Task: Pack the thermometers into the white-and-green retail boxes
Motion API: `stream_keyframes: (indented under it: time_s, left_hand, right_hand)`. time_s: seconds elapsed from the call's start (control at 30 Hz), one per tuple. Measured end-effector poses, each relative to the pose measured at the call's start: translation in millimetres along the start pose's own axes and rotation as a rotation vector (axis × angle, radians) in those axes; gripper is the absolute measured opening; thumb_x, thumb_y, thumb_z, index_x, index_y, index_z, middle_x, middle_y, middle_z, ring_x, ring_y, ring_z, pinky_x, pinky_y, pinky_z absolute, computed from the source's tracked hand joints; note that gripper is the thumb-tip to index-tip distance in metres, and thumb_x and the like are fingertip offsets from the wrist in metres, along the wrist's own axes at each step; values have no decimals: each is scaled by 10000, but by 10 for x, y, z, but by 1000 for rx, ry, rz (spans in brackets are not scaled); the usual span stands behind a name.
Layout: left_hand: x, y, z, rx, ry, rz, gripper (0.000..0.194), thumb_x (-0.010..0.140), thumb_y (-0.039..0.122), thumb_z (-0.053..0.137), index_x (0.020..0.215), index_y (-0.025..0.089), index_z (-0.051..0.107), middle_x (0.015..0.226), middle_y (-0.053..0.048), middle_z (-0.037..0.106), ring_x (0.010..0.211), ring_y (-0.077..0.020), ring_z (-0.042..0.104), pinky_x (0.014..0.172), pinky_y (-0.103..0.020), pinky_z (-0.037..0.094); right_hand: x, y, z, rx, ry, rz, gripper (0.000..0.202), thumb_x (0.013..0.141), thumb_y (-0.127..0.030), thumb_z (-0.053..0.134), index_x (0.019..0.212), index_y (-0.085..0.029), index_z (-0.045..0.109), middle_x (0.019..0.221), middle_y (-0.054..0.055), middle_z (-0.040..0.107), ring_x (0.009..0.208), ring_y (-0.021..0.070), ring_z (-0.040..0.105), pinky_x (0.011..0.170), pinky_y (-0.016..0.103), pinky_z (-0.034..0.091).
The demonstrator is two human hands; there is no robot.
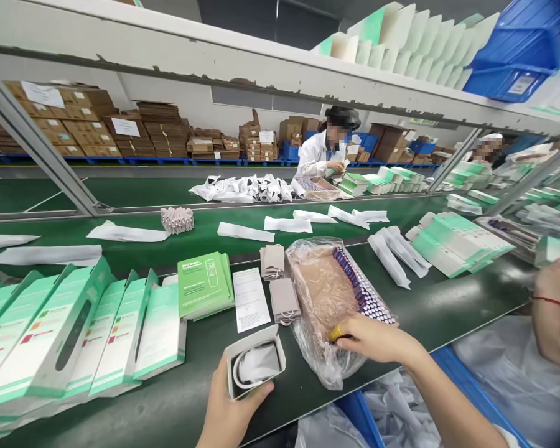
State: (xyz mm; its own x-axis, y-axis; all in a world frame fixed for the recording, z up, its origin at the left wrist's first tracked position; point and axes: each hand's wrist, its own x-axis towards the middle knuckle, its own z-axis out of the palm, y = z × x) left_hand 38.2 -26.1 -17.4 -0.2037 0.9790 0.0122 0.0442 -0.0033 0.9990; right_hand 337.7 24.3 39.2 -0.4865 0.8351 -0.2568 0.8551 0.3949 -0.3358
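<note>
My left hand [236,398] is closed around a small open white box [280,358], tilted so its open end faces me. Inside it sits a white wrapped item [256,364]. My right hand [373,336] is over the near side of a plastic-lined tray [324,373], with a yellow cover on one fingertip. Its thumb and finger are bent close together; what they hold, if anything, is hidden. Rows of batteries [376,305] fill the tray's right side, and a crinkled pinkish sheet [322,283] covers the rest.
Green booklets [203,286], a printed leaflet [252,300] and grey pouches [284,298] lie left of the tray. Open green-white boxes [51,336] line the left. White sleeves [245,232] lie on the green belt [200,246]. A co-worker's hand [555,277] is at right; another person [324,146] works opposite.
</note>
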Motion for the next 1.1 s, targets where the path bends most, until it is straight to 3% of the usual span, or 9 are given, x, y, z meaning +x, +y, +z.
stream_keyframes:
  time_s: [0.1, 0.2, 0.5, 0.63, 0.83, 0.97, 1.03, 1.1]
  left_hand:
    - [9, -4, -7, -30, -24, 34, 586, 569, 569, 828, 1000, 203, 671, 897, -58, 737, 872, -292, 675, 786, -367, 513]
    - [17, -2, -14, -61, -50, 60, 531, 595, 485, 834, 1006, 197, 661, 904, -49, 740, 863, -271, 685, 783, -346, 521]
    - [34, 49, -16, -90, -107, 128, 558, 600, 397, 843, 1077, 176, 657, 985, -65, 741, 925, -273, 688, 840, -356, 540]
    - [43, 12, -36, -91, -140, 158, 556, 613, 390, 850, 1090, 178, 658, 989, -65, 734, 917, -267, 681, 839, -351, 532]
    - [53, -60, -50, -102, -201, 179, 604, 652, 372, 854, 1178, 181, 628, 1045, -76, 715, 955, -266, 665, 859, -345, 512]
    - [56, -83, -45, -148, -231, 201, 596, 683, 374, 839, 1206, 199, 614, 1043, -60, 714, 931, -243, 665, 822, -314, 517]
    - [55, -84, -43, -161, -238, 208, 594, 689, 378, 834, 1211, 203, 610, 1052, -57, 715, 934, -239, 664, 821, -311, 519]
    - [54, -76, -37, -152, -234, 210, 602, 684, 386, 835, 1209, 198, 610, 1061, -61, 716, 943, -244, 665, 833, -319, 520]
  right_hand:
    - [-134, -38, 41, 45, 6, -38, 295, 997, -332, 449, 1101, -224, 703, 1001, 69, 728, 999, 243, 647, 991, 385, 410]
    - [-173, -9, 79, 87, 32, -54, 324, 1011, -361, 416, 1117, -228, 692, 1024, 73, 704, 1024, 247, 622, 1044, 420, 365]
    - [-90, 94, 138, 17, -41, -30, 312, 1004, -388, 416, 859, -198, 617, 863, 62, 645, 924, 259, 588, 934, 449, 413]
    - [-89, 127, 114, 152, -52, -28, 180, 968, -329, 480, 910, -206, 599, 904, 49, 659, 861, 226, 611, 787, 345, 459]
    - [-114, 105, 78, 214, -33, -87, 193, 962, -305, 483, 942, -226, 658, 932, 49, 695, 886, 229, 640, 803, 330, 462]
    - [-124, 93, 27, 294, -87, -125, 169, 949, -318, 533, 996, -242, 676, 974, 42, 716, 881, 219, 659, 777, 311, 495]
    - [-132, 89, 0, 308, -48, -126, 184, 953, -325, 536, 997, -233, 689, 964, 48, 729, 871, 221, 677, 772, 320, 520]
    - [-159, 25, -29, 325, 94, -129, 202, 962, -321, 531, 1003, -226, 704, 990, 61, 741, 901, 231, 695, 797, 340, 548]
